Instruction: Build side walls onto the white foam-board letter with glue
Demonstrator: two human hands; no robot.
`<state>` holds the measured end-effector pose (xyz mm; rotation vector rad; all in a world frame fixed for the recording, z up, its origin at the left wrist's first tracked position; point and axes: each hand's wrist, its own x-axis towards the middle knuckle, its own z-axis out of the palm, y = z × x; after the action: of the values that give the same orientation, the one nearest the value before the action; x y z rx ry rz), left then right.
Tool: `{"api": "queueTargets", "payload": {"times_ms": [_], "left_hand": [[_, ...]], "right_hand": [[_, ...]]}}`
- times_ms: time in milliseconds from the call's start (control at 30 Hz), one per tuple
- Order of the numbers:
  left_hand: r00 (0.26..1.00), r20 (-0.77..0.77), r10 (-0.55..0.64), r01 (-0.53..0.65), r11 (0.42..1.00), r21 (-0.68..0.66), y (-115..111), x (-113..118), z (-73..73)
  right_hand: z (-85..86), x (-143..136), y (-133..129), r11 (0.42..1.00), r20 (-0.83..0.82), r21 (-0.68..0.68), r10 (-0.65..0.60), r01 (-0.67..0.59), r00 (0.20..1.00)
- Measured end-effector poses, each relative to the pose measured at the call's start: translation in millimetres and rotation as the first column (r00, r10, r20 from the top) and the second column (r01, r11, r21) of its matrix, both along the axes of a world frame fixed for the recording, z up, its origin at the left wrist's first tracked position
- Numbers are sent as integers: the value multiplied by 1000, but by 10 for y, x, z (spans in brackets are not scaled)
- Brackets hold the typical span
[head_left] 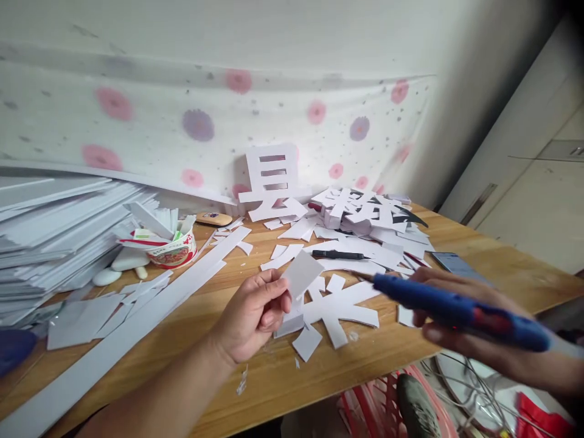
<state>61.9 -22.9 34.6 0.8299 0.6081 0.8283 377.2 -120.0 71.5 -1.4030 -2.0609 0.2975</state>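
Observation:
My left hand (255, 313) pinches a small white foam board piece (303, 274) between thumb and fingers, held above the table. In my right hand (474, 328) is a blue hot glue gun (424, 298), its thin nozzle pointing left toward that piece but apart from it. The right hand is somewhat blurred. Below and between the hands lies a white foam board character cutout (335, 310) with spreading strokes. Beside it is a small loose white square (307, 342).
A raised white character (272, 176) leans against the wall behind. More cutouts (360, 207) and a black craft knife (340, 255) lie at centre right. Boards (59, 225) are stacked left, near a scrap-filled paper bowl (176, 251). A phone (458, 266) lies right; a red basket (378, 404) stands below.

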Motion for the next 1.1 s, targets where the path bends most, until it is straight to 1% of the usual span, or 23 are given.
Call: {"api": "queueTargets", "payload": {"times_ms": [33, 67, 100, 167, 233, 333, 400, 600, 800, 1000, 1100], "left_hand": [[1000, 3, -18, 18, 1000, -12, -14, 6, -10], [1000, 4, -31, 31, 999, -21, -24, 12, -19], [999, 6, -39, 39, 999, -26, -31, 16, -28], [999, 17, -46, 46, 998, -36, -41, 23, -43], [998, 33, -59, 60, 997, -47, -48, 29, -58], [996, 50, -78, 81, 995, -52, -57, 40, -75], [994, 61, -88, 91, 994, -59, -62, 46, -80], [990, 100, -100, 110, 990, -93, -79, 53, -74], [990, 92, -110, 120, 987, -107, -97, 48, -80], [990, 68, -123, 130, 985, -116, -90, 48, -83], [991, 58, -121, 127, 985, -119, -91, 54, -75]], "right_hand": [[5, -206, 13, 992, 31, -67, 107, -105, 994], [4, -372, 32, 977, 23, -90, 194, -191, 981], [-5, -499, 54, 963, 18, -102, 252, -249, 968], [-51, -640, 93, 941, -8, -93, 326, -325, 945], [-119, -677, 117, 932, -28, -70, 356, -357, 934], [-204, -659, 135, 923, -21, -44, 381, -382, 924], [-233, -647, 144, 920, -5, -30, 391, -391, 920], [-263, -611, 157, 912, -15, 8, 411, -411, 912], [-304, -570, 142, 910, -12, -34, 413, -414, 910], [-327, -549, 136, 919, -23, -31, 392, -393, 920], [-323, -530, 126, 926, -16, -3, 378, -378, 926]]}}
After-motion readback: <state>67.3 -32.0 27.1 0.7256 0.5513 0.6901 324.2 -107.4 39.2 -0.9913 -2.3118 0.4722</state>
